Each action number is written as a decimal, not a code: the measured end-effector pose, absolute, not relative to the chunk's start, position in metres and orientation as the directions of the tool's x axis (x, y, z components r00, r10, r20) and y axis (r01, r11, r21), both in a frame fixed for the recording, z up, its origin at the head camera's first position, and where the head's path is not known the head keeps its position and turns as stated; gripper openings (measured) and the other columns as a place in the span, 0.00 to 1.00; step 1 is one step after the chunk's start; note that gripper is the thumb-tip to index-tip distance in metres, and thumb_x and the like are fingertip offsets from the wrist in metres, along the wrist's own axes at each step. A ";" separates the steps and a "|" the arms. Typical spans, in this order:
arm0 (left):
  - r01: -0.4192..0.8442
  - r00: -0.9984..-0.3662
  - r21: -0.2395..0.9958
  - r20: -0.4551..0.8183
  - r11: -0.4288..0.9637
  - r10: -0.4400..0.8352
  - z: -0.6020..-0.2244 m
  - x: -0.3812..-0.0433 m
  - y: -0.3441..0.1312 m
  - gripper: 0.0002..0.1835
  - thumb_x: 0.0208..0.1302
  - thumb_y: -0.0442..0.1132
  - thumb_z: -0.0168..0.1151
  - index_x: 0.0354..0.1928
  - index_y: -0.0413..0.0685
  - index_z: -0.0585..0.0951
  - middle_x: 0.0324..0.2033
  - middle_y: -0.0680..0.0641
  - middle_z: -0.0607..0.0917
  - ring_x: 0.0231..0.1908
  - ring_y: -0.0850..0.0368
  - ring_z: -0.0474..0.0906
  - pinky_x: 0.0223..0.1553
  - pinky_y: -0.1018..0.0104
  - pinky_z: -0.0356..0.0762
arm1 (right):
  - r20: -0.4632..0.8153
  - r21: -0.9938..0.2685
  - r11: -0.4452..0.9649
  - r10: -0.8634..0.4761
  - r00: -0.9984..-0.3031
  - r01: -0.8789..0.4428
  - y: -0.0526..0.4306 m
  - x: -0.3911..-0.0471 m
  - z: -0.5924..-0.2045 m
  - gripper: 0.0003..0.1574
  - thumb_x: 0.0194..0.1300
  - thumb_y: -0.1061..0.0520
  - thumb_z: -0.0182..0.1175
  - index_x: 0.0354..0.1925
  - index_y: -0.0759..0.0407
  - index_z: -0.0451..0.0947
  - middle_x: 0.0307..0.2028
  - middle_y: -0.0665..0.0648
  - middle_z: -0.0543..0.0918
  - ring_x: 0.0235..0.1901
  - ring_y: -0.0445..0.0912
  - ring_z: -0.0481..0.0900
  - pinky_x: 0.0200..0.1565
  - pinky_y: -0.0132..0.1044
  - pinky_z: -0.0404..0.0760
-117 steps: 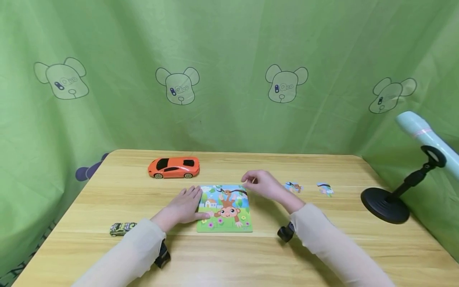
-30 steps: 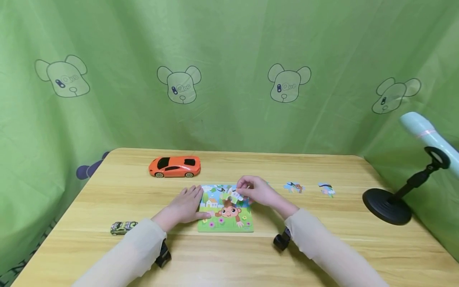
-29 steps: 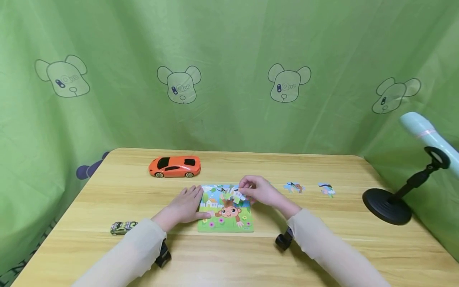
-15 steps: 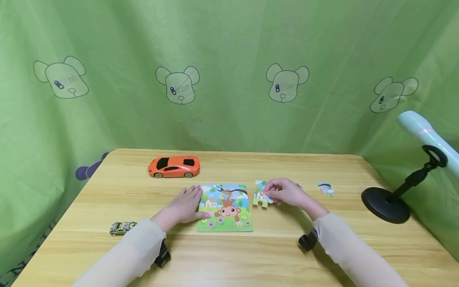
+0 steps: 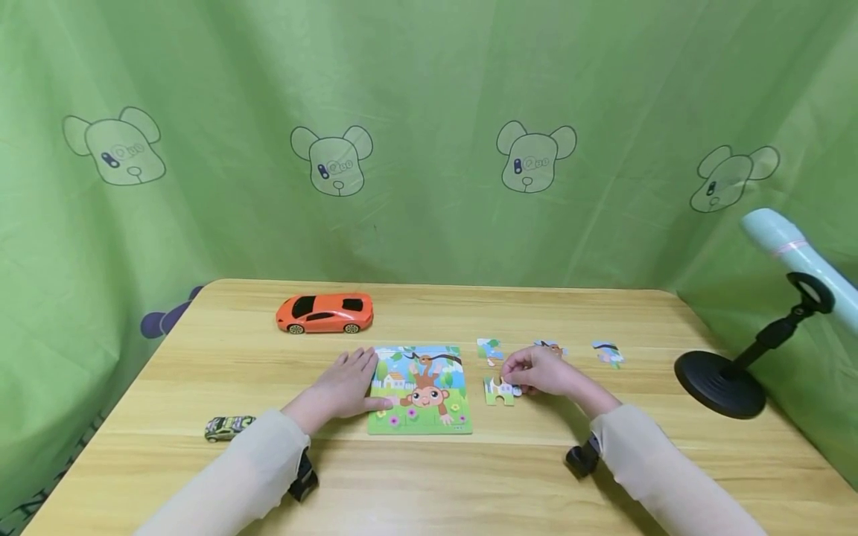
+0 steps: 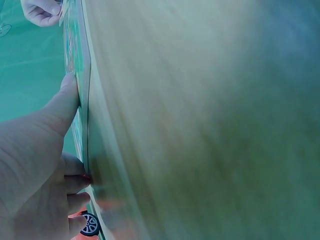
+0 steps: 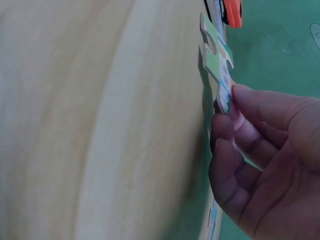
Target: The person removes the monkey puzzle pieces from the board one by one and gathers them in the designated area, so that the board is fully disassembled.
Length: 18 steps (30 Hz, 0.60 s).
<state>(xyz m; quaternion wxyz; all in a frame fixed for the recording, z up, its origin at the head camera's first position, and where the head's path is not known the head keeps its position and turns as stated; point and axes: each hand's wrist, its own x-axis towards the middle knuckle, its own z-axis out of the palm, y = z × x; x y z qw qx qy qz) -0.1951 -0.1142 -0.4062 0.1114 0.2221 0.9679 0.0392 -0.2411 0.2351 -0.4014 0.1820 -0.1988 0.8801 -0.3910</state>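
Observation:
A monkey jigsaw puzzle (image 5: 421,402) lies flat on the wooden table in the head view. My left hand (image 5: 343,385) rests along its left edge, fingers stretched out and thumb lying over the picture. In the left wrist view that thumb (image 6: 65,100) presses on the puzzle's face. To the right of the puzzle, my right hand (image 5: 539,371) pinches a puzzle piece (image 5: 492,391) between thumb and fingertips. The right wrist view shows this piece (image 7: 212,64), green with a white fence pattern, held by one end close over the table.
Three loose pieces lie in a row beyond the right hand: one with leaves (image 5: 489,348), one partly covered by the hand (image 5: 553,347), and one with a branch (image 5: 608,353). An orange toy car (image 5: 325,313), a small camouflage car (image 5: 228,427) and a microphone stand (image 5: 720,383) surround them.
The right hand has carried the pinched piece from above the puzzle's upper right to the right, then nearer the body, uncovering the leaf piece. The left hand has stayed put.

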 end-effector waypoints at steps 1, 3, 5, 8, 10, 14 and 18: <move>0.422 -0.877 0.123 -0.198 0.898 0.439 -0.407 -0.195 -0.114 0.48 0.60 0.66 0.48 0.68 0.33 0.54 0.68 0.37 0.53 0.67 0.42 0.46 0.65 0.50 0.43 | -0.165 -0.759 0.617 -0.492 -0.855 -0.208 0.235 -0.241 -0.402 0.05 0.61 0.61 0.60 0.32 0.63 0.80 0.20 0.54 0.76 0.19 0.45 0.73 0.20 0.33 0.74; 0.421 -0.877 0.122 -0.198 0.899 0.438 -0.407 -0.195 -0.114 0.48 0.60 0.66 0.49 0.68 0.33 0.54 0.68 0.37 0.53 0.67 0.42 0.46 0.65 0.50 0.43 | -0.167 -0.756 0.621 -0.490 -0.855 -0.208 0.235 -0.241 -0.402 0.05 0.61 0.61 0.60 0.32 0.62 0.80 0.20 0.54 0.76 0.19 0.44 0.73 0.20 0.33 0.74; 0.421 -0.877 0.123 -0.196 0.899 0.438 -0.407 -0.195 -0.114 0.48 0.60 0.66 0.49 0.68 0.33 0.54 0.68 0.37 0.53 0.67 0.42 0.46 0.65 0.50 0.43 | -0.167 -0.753 0.623 -0.492 -0.854 -0.211 0.234 -0.241 -0.403 0.05 0.61 0.62 0.59 0.31 0.62 0.80 0.19 0.53 0.76 0.19 0.44 0.72 0.19 0.32 0.72; 0.420 -0.878 0.129 -0.194 0.898 0.438 -0.406 -0.195 -0.114 0.48 0.60 0.65 0.49 0.68 0.33 0.54 0.68 0.36 0.53 0.67 0.42 0.46 0.65 0.50 0.43 | -0.172 -0.752 0.625 -0.492 -0.854 -0.209 0.234 -0.241 -0.403 0.05 0.62 0.62 0.58 0.31 0.63 0.80 0.19 0.53 0.75 0.19 0.44 0.71 0.18 0.30 0.70; 0.419 -0.878 0.133 -0.192 0.898 0.438 -0.406 -0.194 -0.114 0.48 0.60 0.65 0.49 0.68 0.32 0.55 0.67 0.36 0.54 0.67 0.42 0.47 0.65 0.50 0.43 | -0.173 -0.750 0.628 -0.492 -0.853 -0.210 0.234 -0.242 -0.403 0.05 0.62 0.63 0.58 0.31 0.63 0.80 0.19 0.52 0.75 0.19 0.44 0.70 0.17 0.30 0.68; 0.417 -0.879 0.137 -0.191 0.898 0.437 -0.406 -0.194 -0.114 0.48 0.60 0.65 0.49 0.67 0.32 0.55 0.67 0.36 0.54 0.67 0.42 0.47 0.65 0.50 0.44 | -0.178 -0.742 0.636 -0.493 -0.852 -0.213 0.234 -0.242 -0.403 0.05 0.62 0.63 0.57 0.31 0.63 0.79 0.19 0.52 0.75 0.18 0.43 0.70 0.17 0.30 0.68; 0.420 -0.878 0.132 -0.191 0.898 0.439 -0.407 -0.195 -0.114 0.48 0.60 0.66 0.49 0.68 0.32 0.55 0.67 0.36 0.54 0.67 0.42 0.47 0.65 0.50 0.44 | -0.180 -0.737 0.642 -0.491 -0.852 -0.214 0.234 -0.242 -0.403 0.05 0.62 0.63 0.58 0.31 0.63 0.79 0.19 0.52 0.75 0.18 0.43 0.70 0.17 0.30 0.69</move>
